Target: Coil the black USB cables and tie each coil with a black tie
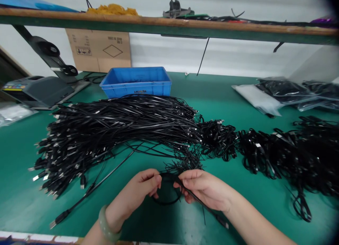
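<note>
My left hand (143, 190) and my right hand (203, 188) are both closed on a black cable wound into a small coil (167, 192) just above the green table (238, 103). The left hand pinches the coil's left side, the right hand grips its right side. The cable's free end (222, 222) runs down past my right wrist. A green bangle (106, 227) sits on my left wrist. Just beyond the hands lies a small heap of thin black ties (185, 162).
A big pile of straight black cables (113, 128) with metal plugs fills the left and middle. Coiled cables (278, 153) lie heaped to the right. Behind are a blue bin (136, 81), a cardboard box (99, 48), bagged cables (280, 89), a grey machine (34, 91) and an overhead shelf (169, 25).
</note>
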Demonstrator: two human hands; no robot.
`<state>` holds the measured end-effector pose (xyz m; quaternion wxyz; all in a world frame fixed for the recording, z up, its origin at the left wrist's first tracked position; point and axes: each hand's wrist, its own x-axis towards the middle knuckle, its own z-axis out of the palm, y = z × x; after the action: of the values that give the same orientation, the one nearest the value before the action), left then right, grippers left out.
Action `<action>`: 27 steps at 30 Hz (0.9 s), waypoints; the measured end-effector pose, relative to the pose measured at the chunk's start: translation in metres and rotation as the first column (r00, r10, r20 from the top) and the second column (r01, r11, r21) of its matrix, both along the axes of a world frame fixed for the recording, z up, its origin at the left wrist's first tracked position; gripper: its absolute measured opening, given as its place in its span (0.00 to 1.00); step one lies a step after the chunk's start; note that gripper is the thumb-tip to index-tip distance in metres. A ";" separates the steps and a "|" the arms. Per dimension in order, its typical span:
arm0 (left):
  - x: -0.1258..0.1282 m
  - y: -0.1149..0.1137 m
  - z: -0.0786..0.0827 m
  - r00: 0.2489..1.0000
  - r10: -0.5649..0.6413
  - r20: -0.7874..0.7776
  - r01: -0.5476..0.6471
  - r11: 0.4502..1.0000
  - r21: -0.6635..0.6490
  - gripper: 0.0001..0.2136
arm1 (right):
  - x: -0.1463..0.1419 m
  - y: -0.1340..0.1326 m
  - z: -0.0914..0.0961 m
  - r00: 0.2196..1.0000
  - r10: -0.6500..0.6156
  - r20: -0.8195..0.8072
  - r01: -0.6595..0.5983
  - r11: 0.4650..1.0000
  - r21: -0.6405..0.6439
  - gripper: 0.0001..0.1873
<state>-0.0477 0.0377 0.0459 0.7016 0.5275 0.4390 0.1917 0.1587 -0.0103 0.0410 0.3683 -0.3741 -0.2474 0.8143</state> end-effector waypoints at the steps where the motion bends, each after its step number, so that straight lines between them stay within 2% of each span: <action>1: 0.000 0.000 0.000 0.999 0.028 0.029 -0.028 0.999 -0.018 0.15 | 0.000 0.000 0.000 1.000 -0.009 -0.013 0.009 1.000 0.016 0.12; 4: 0.004 -0.003 -0.002 0.985 0.117 0.125 -0.100 0.986 -0.133 0.16 | -0.001 0.003 0.004 0.999 -0.004 -0.046 0.010 0.992 0.124 0.16; 6: 0.009 -0.009 -0.005 0.977 0.131 0.169 -0.093 0.971 -0.218 0.16 | -0.003 0.006 0.006 0.996 -0.070 -0.061 0.080 0.979 0.187 0.17; 10: 0.022 -0.029 -0.019 0.949 0.042 0.312 0.092 0.912 -0.401 0.18 | -0.013 0.013 0.004 0.969 -0.244 -0.045 0.248 0.946 0.207 0.13; 12: 0.027 -0.039 -0.026 0.929 0.017 0.371 0.162 0.880 -0.447 0.17 | -0.018 0.015 0.001 0.954 -0.292 0.067 0.263 0.925 0.274 0.11; 13: 0.028 -0.043 -0.029 0.925 0.029 0.380 0.159 0.877 -0.454 0.16 | -0.020 0.015 -0.001 0.934 -0.317 0.164 0.248 0.907 0.340 0.10; 14: 0.027 -0.045 -0.032 0.926 0.057 0.374 0.130 0.881 -0.455 0.15 | -0.020 0.014 -0.002 0.889 -0.352 0.292 0.212 0.883 0.419 0.08; 15: 0.025 -0.046 -0.033 0.929 0.104 0.354 0.075 0.886 -0.457 0.14 | -0.021 0.012 -0.003 0.810 -0.394 0.434 0.148 0.853 0.500 0.07; 16: 0.023 -0.046 -0.034 0.929 0.170 0.327 0.000 0.887 -0.461 0.13 | -0.021 0.008 -0.005 0.693 -0.438 0.573 0.056 0.825 0.563 0.06; 17: 0.019 -0.045 -0.034 0.923 0.244 0.298 -0.083 0.881 -0.466 0.13 | -0.021 0.004 -0.007 0.541 -0.480 0.691 -0.050 0.802 0.596 0.05; 19: 0.012 -0.042 -0.032 0.902 0.363 0.233 -0.224 0.856 -0.466 0.13 | -0.025 -0.008 -0.014 0.242 -0.515 0.822 -0.245 0.788 0.565 0.04; 21: 0.006 -0.040 -0.030 0.889 0.421 0.180 -0.305 0.838 -0.453 0.13 | -0.033 -0.021 -0.024 0.061 -0.493 0.868 -0.364 0.799 0.479 0.04; 24: 0.003 -0.039 -0.029 0.891 0.434 0.132 -0.347 0.841 -0.416 0.15 | -0.044 -0.032 -0.038 -0.092 -0.478 0.874 -0.429 0.811 0.398 0.03; 26: 0.004 -0.041 -0.029 0.893 0.435 0.110 -0.364 0.846 -0.389 0.15 | -0.047 -0.033 -0.043 -0.133 -0.494 0.859 -0.429 0.810 0.400 0.07; 27: 0.004 -0.041 -0.030 0.896 0.434 0.097 -0.370 0.848 -0.379 0.15 | -0.046 -0.033 -0.043 -0.121 -0.511 0.851 -0.417 0.804 0.424 0.08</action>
<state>-0.0438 -0.0036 0.0162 0.7649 0.2702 0.5021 0.2998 0.1126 -0.0430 -0.0017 0.1799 -0.7236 -0.6579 0.1059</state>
